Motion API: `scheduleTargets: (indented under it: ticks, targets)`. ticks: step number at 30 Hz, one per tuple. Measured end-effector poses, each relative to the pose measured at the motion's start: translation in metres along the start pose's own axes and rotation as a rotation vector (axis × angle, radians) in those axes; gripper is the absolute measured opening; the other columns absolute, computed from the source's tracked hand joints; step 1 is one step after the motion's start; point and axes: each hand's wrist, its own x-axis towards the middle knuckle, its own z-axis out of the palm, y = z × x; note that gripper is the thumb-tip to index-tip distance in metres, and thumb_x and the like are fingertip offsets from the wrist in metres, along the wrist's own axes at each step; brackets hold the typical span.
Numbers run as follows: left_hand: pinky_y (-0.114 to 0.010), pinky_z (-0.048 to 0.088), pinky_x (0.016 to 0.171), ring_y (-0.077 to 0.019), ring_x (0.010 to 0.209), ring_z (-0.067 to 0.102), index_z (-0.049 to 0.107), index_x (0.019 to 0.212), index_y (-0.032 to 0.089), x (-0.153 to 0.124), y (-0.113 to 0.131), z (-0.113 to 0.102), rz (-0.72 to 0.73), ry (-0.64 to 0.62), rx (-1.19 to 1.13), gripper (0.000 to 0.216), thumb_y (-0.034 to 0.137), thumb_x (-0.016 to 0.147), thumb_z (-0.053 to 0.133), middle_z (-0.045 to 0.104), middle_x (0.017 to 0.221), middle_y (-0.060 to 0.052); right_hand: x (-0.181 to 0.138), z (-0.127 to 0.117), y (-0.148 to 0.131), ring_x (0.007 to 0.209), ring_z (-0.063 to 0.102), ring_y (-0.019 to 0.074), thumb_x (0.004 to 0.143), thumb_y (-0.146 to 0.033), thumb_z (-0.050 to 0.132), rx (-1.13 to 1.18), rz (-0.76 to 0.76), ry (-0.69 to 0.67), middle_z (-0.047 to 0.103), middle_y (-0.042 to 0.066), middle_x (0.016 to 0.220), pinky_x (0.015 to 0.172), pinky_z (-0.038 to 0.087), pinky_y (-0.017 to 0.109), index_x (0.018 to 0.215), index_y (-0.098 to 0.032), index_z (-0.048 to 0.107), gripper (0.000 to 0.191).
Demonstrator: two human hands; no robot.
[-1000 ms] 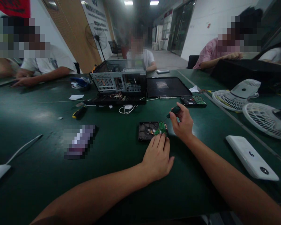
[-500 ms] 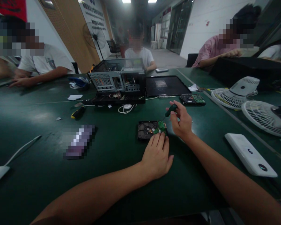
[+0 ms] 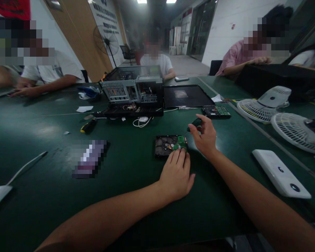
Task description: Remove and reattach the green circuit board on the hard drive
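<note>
A hard drive (image 3: pixel 162 145) lies on the green table, circuit-board side up, with a small green board at its right end. My left hand (image 3: pixel 176 171) rests on its near right edge; the fingers are stretched out flat and the thumb is held apart. In my right hand (image 3: pixel 206 136), just right of the drive, is a dark green-handled screwdriver (image 3: pixel 195 123), pinched between thumb and fingers. Its thin shaft points left toward the drive's upper right corner. Whether the tip touches the drive I cannot tell.
Beyond the drive stands an opened computer case (image 3: pixel 132 91) beside a black panel (image 3: pixel 186 96). A second hard drive (image 3: pixel 216 111), a yellow-black screwdriver (image 3: pixel 88 126), a phone (image 3: pixel 90 157), a white device (image 3: pixel 280 173) and fan parts (image 3: pixel 257 105) lie around. Several people sit across the table.
My right hand has shifted slightly right, and the screwdriver handle has tipped lower, its shaft now flatter and away from the board. My left hand and the hard drive stay in place.
</note>
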Motion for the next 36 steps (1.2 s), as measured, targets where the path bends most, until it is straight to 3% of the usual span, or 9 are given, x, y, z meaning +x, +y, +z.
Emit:
scheduleTargets:
  ticks: [7, 13, 21, 27, 33, 36]
  targets:
    - [-0.05, 0.025, 0.121, -0.0371, 0.144, 0.035, 0.042, 0.149, 0.002, 0.0, 0.0, 0.0, -0.001, 0.005, -0.003, 0.069, 0.048, 0.097, 0.046, 0.04, 0.155, -0.024, 0.0, -0.002, -0.007, 0.098, 0.071, 0.0217, 0.1, -0.029, 0.05, 0.055, -0.069, -0.104, 0.06, 0.013, 0.135, 0.079, 0.065, 0.039, 0.152, -0.028, 0.037, 0.054]
    - [-0.051, 0.027, 0.12, -0.0376, 0.144, 0.036, 0.043, 0.148, 0.002, 0.0, 0.0, -0.001, 0.002, 0.008, 0.001, 0.068, 0.048, 0.098, 0.045, 0.04, 0.155, -0.024, 0.004, -0.006, -0.012, 0.085, 0.067, 0.0219, 0.095, -0.033, 0.06, -0.117, -0.12, -0.037, 0.065, 0.01, 0.115, 0.079, 0.064, 0.044, 0.146, -0.03, 0.048, 0.053]
    - [-0.053, 0.029, 0.118, -0.0382, 0.144, 0.036, 0.042, 0.149, 0.003, 0.0, -0.001, 0.002, 0.007, 0.014, -0.012, 0.068, 0.048, 0.098, 0.045, 0.041, 0.155, -0.025, 0.002, -0.003, -0.014, 0.097, 0.07, 0.0226, 0.096, -0.026, 0.054, 0.017, -0.125, -0.136, 0.061, 0.012, 0.131, 0.09, 0.061, 0.045, 0.153, -0.028, 0.034, 0.06]
    - [-0.051, 0.025, 0.12, -0.0385, 0.144, 0.036, 0.042, 0.148, 0.0, 0.0, -0.001, 0.001, 0.001, 0.011, -0.005, 0.07, 0.048, 0.097, 0.047, 0.041, 0.154, -0.026, 0.002, -0.004, -0.012, 0.085, 0.068, 0.0235, 0.092, -0.033, 0.064, -0.129, -0.153, -0.094, 0.066, 0.01, 0.121, 0.085, 0.061, 0.049, 0.147, -0.031, 0.045, 0.059]
    - [-0.053, 0.029, 0.118, -0.038, 0.144, 0.037, 0.042, 0.149, 0.004, -0.001, -0.001, 0.002, 0.003, 0.019, -0.016, 0.068, 0.048, 0.097, 0.047, 0.041, 0.155, -0.024, 0.002, -0.003, -0.019, 0.097, 0.071, 0.0217, 0.097, -0.026, 0.052, 0.009, -0.151, -0.16, 0.061, 0.011, 0.136, 0.087, 0.062, 0.042, 0.154, -0.028, 0.033, 0.061]
    - [-0.053, 0.029, 0.118, -0.0383, 0.144, 0.037, 0.041, 0.149, 0.004, -0.001, -0.002, 0.002, 0.001, 0.018, -0.018, 0.069, 0.048, 0.097, 0.046, 0.041, 0.155, -0.024, 0.002, -0.002, -0.017, 0.093, 0.072, 0.0217, 0.096, -0.027, 0.054, 0.002, -0.128, -0.131, 0.065, 0.012, 0.13, 0.083, 0.063, 0.041, 0.154, -0.027, 0.034, 0.062]
